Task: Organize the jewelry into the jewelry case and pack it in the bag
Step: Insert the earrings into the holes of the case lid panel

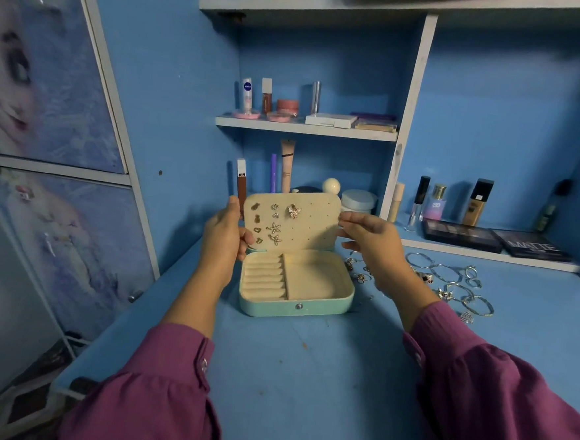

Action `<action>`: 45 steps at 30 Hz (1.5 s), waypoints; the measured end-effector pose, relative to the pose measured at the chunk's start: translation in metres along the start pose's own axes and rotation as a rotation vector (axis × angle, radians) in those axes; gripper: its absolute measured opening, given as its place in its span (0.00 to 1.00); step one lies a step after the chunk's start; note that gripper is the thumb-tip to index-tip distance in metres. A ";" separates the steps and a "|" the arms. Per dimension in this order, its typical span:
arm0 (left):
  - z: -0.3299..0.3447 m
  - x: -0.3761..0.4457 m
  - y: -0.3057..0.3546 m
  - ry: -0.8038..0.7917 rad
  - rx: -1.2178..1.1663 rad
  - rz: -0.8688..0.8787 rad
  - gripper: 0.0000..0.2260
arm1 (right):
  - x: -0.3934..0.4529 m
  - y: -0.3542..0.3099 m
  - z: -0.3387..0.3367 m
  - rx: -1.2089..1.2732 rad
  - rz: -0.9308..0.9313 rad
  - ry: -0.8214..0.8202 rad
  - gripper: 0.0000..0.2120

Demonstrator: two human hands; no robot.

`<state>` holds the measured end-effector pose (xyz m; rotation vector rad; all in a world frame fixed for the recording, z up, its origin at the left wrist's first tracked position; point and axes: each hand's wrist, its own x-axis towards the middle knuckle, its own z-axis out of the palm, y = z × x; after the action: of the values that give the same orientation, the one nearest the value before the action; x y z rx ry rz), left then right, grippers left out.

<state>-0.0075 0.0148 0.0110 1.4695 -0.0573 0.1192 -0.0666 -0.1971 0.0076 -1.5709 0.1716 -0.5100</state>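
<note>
Your left hand (224,230) pinches the left edge of the jewelry case's upright earring panel (292,221), thumb at the panel's upper corner and fingers curled round its lower side, while your right hand (371,239) grips the panel's right edge between thumb and fingertips. Below the panel, the mint-green jewelry case (296,285) sits open on the blue desk (305,375), its cream lining showing a row of ring rolls at left and a plain compartment at right, with a snap button on its front wall. Pinned to the panel are several earrings (274,228), among them two starfish and a butterfly. Right of the case, loose bangles and rings (449,284) lie scattered on the desk. Behind the case, shelves hold cosmetics (289,108), and right of it makeup palettes (493,241) lie on a low ledge. Purple sleeves (153,392) cover both your forearms.
</note>
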 end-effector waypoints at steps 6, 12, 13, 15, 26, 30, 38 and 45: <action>-0.003 0.004 -0.016 -0.019 0.064 0.062 0.07 | -0.011 -0.005 -0.025 -0.133 0.020 -0.055 0.07; -0.004 0.012 -0.029 -0.013 0.141 0.096 0.08 | -0.024 -0.017 -0.068 -0.509 -0.001 -0.079 0.05; -0.005 0.013 -0.031 -0.015 0.148 0.100 0.07 | -0.026 -0.018 -0.074 -0.576 -0.006 -0.097 0.05; -0.005 0.015 -0.034 -0.017 0.147 0.107 0.06 | -0.029 -0.020 -0.084 -0.675 0.000 -0.123 0.04; -0.006 0.021 -0.041 -0.026 0.128 0.113 0.07 | -0.034 -0.028 -0.106 -0.969 0.150 -0.199 0.01; -0.006 0.022 -0.042 -0.019 0.130 0.110 0.08 | -0.039 -0.034 -0.108 -1.066 0.226 -0.247 0.01; -0.006 0.020 -0.041 -0.025 0.131 0.107 0.08 | -0.035 -0.027 -0.107 -1.212 0.272 -0.276 0.06; -0.005 0.018 -0.040 -0.026 0.107 0.097 0.07 | -0.033 -0.024 -0.101 -1.221 0.252 -0.261 0.04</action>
<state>0.0149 0.0172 -0.0269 1.5755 -0.1454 0.1848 -0.1431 -0.2728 0.0223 -2.7248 0.5388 0.0723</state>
